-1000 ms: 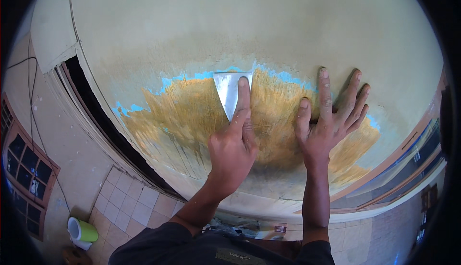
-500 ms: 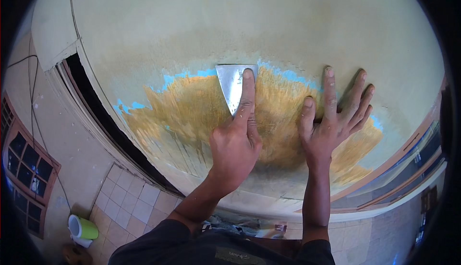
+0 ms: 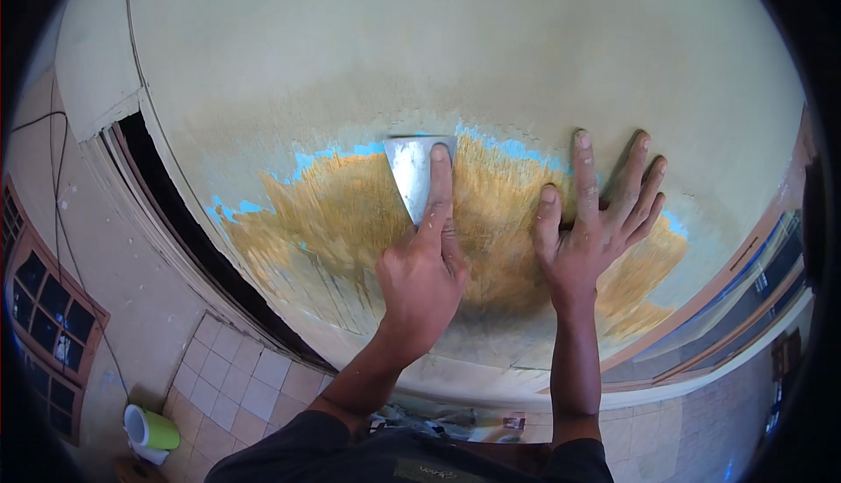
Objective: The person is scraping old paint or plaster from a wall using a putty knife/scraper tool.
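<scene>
We have a pale wall (image 3: pixel 438 54), worn golden-brown patch (image 3: pixel 504 238) at its middle. Green bucket (image 3: pixel 160 430) well below-left of the patch. Right hand (image 3: pixel 587 233) – spread out against the patch's right side. Left hand (image 3: pixel 420 282) – in front of the patch's middle, curled round the scraper (image 3: pixel 407 172), index finger along its blade; handle hidden. Blade edge sits at the patch's top, beside blue paint (image 3: pixel 512 148).

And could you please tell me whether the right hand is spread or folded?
Spread: the right hand rests against the wall, its fingers extended and fanned apart.
</scene>
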The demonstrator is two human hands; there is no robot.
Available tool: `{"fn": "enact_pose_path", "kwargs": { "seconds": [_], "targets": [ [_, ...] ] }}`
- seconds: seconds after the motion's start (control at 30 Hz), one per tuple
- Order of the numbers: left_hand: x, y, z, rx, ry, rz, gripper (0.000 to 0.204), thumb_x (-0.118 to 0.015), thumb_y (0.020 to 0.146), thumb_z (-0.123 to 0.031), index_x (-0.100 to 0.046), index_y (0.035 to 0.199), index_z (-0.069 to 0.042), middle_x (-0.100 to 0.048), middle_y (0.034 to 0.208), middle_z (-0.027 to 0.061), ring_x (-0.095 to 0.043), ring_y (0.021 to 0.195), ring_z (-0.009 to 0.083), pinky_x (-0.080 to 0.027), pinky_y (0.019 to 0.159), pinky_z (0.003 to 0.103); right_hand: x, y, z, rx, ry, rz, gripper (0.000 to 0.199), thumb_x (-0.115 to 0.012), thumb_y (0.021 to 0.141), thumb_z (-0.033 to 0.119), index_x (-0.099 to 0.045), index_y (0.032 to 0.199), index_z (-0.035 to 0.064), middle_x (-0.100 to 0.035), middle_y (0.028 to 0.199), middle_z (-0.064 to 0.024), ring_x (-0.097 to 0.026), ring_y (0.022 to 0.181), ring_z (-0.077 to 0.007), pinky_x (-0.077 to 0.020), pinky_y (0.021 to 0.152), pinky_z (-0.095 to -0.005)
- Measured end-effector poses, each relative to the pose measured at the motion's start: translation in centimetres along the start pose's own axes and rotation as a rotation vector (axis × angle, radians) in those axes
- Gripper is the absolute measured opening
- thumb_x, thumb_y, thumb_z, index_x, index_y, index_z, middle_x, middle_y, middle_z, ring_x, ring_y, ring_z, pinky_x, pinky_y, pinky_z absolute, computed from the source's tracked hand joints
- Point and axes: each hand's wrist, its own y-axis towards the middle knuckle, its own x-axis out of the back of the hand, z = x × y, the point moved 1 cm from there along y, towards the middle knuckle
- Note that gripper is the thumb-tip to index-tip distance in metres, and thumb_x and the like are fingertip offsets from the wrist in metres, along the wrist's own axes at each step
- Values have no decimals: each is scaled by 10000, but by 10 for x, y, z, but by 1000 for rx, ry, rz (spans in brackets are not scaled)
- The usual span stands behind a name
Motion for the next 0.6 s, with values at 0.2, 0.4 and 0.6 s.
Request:
{"fn": "enact_pose_path", "kwargs": {
  "seconds": [0.2, 0.4, 0.6],
  "targets": [
    [4, -5, -6, 86, -36, 56, 807, -613, 823, 81, -390, 1563, -152, -680, 805, 222, -554, 464, 278, -513, 513, 358, 3, 1, -3, -5, -8, 0, 501, -441, 1005, 541, -635, 1385, 278, -356, 1607, -172, -232, 1514, -394, -121, 1201, -549],
    [11, 17, -14, 89, -28, 92, 567, -490, 998, 39, -394, 1546, -73, -597, 1359, 197, -537, 569, 119, -497, 570, 271, 2, 0, -3, 1, -5, -3, 499, -448, 1004, 541, -631, 1389, 280, -340, 1615, -171, -223, 1516, -393, -118, 1201, -557],
    [0, 0, 0, 63, -96, 25, 778, -592, 865, 88, -366, 1571, -146, -718, 1114, 153, -587, 491, 264, -512, 504, 345, -1, 1, -1, 2, -16, 12, 506, -440, 1008, 550, -630, 1390, 277, -350, 1609, -174, -229, 1512, -394, -126, 1203, -541]
  ]
}}
